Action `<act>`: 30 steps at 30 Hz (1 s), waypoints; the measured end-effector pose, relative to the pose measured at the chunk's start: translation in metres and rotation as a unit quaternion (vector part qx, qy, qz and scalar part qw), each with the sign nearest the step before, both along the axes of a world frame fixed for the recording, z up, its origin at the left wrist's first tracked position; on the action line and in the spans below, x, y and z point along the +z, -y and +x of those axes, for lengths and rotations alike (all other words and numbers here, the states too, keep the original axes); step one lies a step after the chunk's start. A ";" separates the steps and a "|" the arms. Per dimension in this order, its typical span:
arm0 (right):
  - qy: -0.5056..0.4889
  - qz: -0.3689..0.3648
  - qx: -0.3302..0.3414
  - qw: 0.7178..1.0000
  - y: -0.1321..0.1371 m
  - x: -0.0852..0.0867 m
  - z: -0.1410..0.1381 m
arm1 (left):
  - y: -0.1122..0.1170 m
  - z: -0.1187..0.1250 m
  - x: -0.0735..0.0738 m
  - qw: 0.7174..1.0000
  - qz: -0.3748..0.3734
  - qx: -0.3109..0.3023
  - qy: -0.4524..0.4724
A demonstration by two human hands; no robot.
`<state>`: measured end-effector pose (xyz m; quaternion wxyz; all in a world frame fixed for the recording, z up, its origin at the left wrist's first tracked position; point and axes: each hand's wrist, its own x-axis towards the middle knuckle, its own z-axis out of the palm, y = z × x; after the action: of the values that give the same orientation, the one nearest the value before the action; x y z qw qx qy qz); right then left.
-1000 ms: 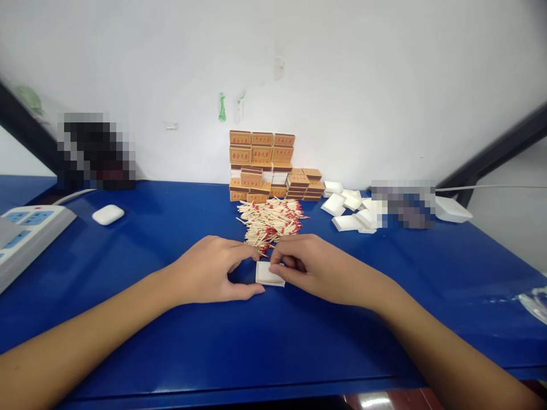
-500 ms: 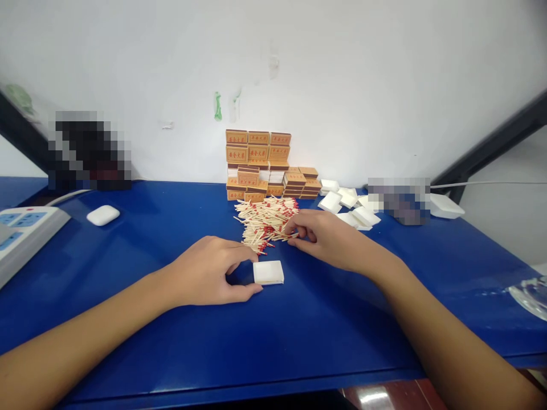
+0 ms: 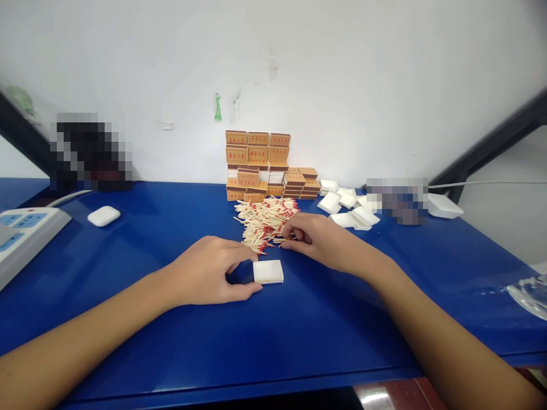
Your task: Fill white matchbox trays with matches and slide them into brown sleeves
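Note:
A small white matchbox tray (image 3: 269, 272) lies on the blue table in front of me. The thumb and forefinger of my left hand (image 3: 211, 270) curve round its left end, touching its corners. Just behind the tray spreads a pile of loose red-tipped matches (image 3: 262, 219). At the pile's right front edge my right hand (image 3: 320, 242) has thumb and fingertips pinched together on a few matches (image 3: 277, 243); its fingers partly hide how many.
Behind the pile, orange matchboxes (image 3: 258, 154) are stacked against the wall. Several white trays (image 3: 348, 197) lie to their right. A power strip (image 3: 36, 230) and a white rounded case (image 3: 103, 216) are at the left. Clear plastic (image 3: 530, 296) lies at the right edge.
My right hand has shifted slightly left and toward me along the pile's edge, its fingertips pinched at the matches. My left hand and the tray stay in place.

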<state>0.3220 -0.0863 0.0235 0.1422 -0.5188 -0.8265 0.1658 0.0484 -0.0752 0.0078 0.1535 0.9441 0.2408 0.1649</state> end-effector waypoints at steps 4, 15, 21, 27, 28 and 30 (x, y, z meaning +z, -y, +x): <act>-0.001 -0.016 0.002 1.000 0.000 0.000 0.003 | 0.000 0.000 0.000 1.000 0.010 0.004 -0.001; 0.010 -0.004 0.007 1.000 0.002 0.000 0.004 | 0.000 -0.001 0.000 1.000 0.008 0.007 -0.006; 0.018 0.036 -0.014 0.999 -0.002 0.011 0.025 | 0.000 0.000 0.000 1.000 0.005 0.006 -0.009; 0.054 0.000 -0.026 0.998 0.000 0.016 0.034 | 0.001 0.000 0.001 1.000 0.010 0.005 -0.008; 0.056 -0.012 -0.021 0.998 0.000 0.015 0.033 | 0.001 0.000 0.001 1.000 0.010 0.005 -0.009; 0.061 -0.029 -0.017 0.998 0.001 0.013 0.030 | 0.000 0.001 0.002 1.000 0.010 0.007 -0.013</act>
<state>0.3519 -0.0870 0.0366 0.0792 -0.5461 -0.8195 0.1548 0.0491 -0.0755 0.0098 0.1402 0.9459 0.2477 0.1560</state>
